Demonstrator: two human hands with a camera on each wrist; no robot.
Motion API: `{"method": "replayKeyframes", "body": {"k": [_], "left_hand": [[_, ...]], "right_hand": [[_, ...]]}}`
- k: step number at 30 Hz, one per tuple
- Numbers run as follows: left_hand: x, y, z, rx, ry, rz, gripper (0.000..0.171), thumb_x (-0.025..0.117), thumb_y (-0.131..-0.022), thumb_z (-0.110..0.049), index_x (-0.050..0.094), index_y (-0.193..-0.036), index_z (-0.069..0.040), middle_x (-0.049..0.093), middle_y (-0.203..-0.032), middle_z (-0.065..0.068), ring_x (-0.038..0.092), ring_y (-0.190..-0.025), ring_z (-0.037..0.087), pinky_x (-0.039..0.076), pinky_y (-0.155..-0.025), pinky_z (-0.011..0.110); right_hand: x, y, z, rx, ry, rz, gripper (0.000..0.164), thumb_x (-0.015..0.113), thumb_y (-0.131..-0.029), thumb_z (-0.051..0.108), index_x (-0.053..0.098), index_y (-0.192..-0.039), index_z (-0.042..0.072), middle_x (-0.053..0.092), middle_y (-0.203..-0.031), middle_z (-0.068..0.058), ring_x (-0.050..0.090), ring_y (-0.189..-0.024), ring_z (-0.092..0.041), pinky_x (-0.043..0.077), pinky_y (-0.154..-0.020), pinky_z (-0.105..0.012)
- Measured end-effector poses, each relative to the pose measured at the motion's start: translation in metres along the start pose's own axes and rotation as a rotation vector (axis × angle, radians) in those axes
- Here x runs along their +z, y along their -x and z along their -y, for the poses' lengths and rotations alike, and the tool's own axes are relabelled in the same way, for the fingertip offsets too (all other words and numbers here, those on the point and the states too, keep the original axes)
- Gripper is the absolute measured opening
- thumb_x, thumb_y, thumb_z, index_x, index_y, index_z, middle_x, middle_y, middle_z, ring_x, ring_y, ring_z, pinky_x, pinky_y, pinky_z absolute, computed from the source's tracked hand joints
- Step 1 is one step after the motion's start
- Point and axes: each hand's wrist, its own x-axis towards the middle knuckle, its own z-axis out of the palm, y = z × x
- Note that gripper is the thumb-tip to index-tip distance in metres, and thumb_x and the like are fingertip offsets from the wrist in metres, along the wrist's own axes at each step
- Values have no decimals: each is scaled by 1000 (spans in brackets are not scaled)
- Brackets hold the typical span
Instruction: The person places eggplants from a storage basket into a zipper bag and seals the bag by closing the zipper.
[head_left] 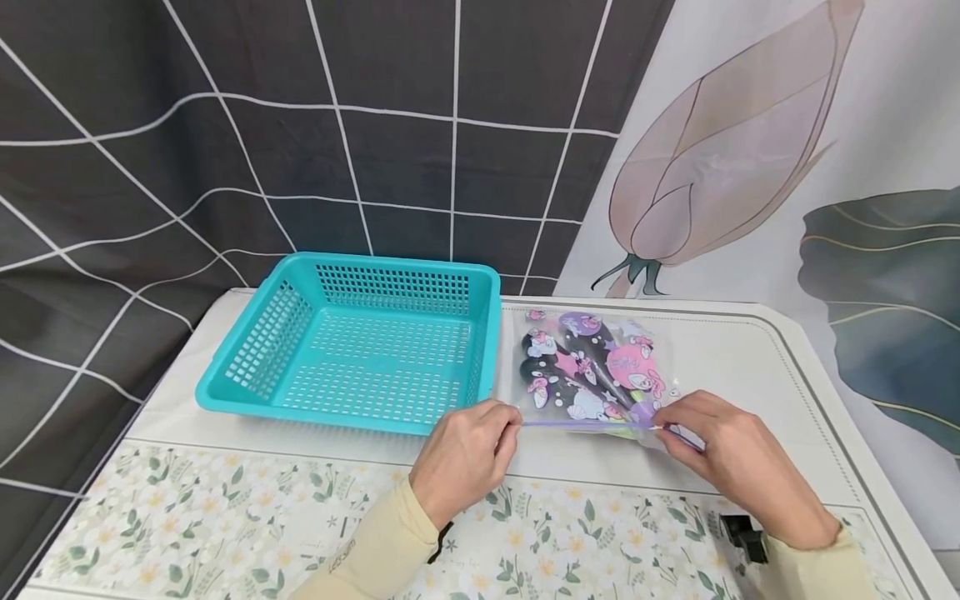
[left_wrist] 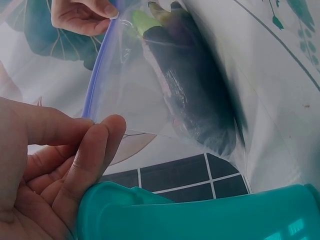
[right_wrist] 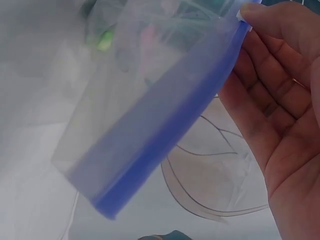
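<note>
A clear zip bag printed with pink and purple cartoon figures lies on the table. Inside are dark, glossy eggplants with green stem ends, partly hidden by the print. At the left end of its purple zip strip, my left hand pinches the corner between thumb and fingers. My right hand pinches a small white slider on the strip, towards the right side. A length of purple strip extends past the right fingers.
A turquoise perforated basket stands left of the bag, its front right corner close to my left hand. The white table has a floral cover along the front. A dark checked curtain hangs behind. Near my right wrist is a small black object.
</note>
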Motion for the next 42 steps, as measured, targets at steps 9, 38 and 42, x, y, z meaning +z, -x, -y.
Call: {"method": "replayKeyframes", "body": {"k": [9,38,42], "left_hand": [[-1,-1,0,5,-3,-1,8,67,-89,2,72,-86,-4,70,-80,2,66,-68,10,56,-61,21],[0,-1,0,-8,11,7,9,66,-89,2,73,-87,-3,72,-82,3,69,-70,11,57,-63,20],[0,-2,-1,-10,11,8,9,66,-89,2,73,-87,-4,72,-82,3,69,-71,11,57,-63,21]], "right_hand": [[-1,2,-1,10,4,-11,58,34,-105,54,75,-88,17,70,-87,6,67,-80,-14,53,-67,-38],[-7,12,-9,42,31,4,58,34,-104,57,74,-87,18,67,-85,11,64,-77,-9,52,-64,-32],[-8,12,-10,38,24,7,59,33,-104,57,74,-87,17,67,-84,10,64,-76,-9,51,-63,-30]]}}
